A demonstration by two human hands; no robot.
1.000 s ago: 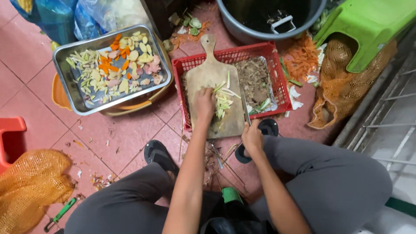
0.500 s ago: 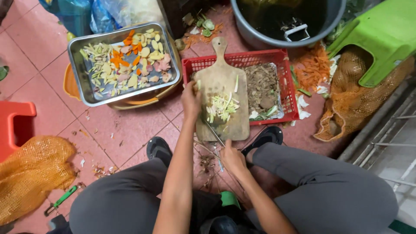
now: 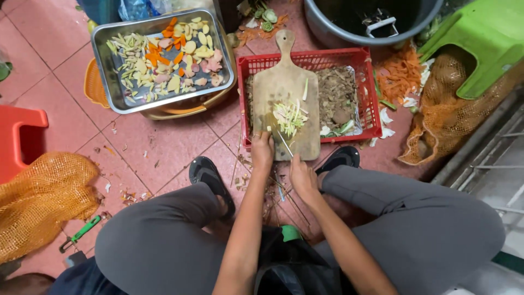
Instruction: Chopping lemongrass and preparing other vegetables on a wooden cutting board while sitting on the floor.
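Squatting low over a wooden cutting board [image 3: 286,104], the person has a small heap of pale green and white vegetable strips [image 3: 290,116] sitting near the middle of it. The left hand [image 3: 262,150] rests at the board's near edge, fingers curled together, though I can't tell if it's pinching anything. The right hand [image 3: 302,176] is wrapped shut around a knife [image 3: 284,143], whose thin blade points up toward the strips.

The board lies across a red plastic basket [image 3: 367,93], and there's brownish peel and scraps in the basket just to the right of the board. Left of that, a metal tray [image 3: 103,71] holds sliced carrot, pale strips and pinkish slices, and it's sitting on top of an orange basin [image 3: 93,87]. A grey bucket [image 3: 322,27] is behind the basket, with a green stool [image 3: 480,38] and an orange mesh sack [image 3: 442,109] off to the right.

Floor is reddish tile [image 3: 164,142], pretty messy with trimmings. Another mesh sack [image 3: 43,196] and a green peeler [image 3: 82,232] lie at the lower left, next to a red stool [image 3: 22,136].
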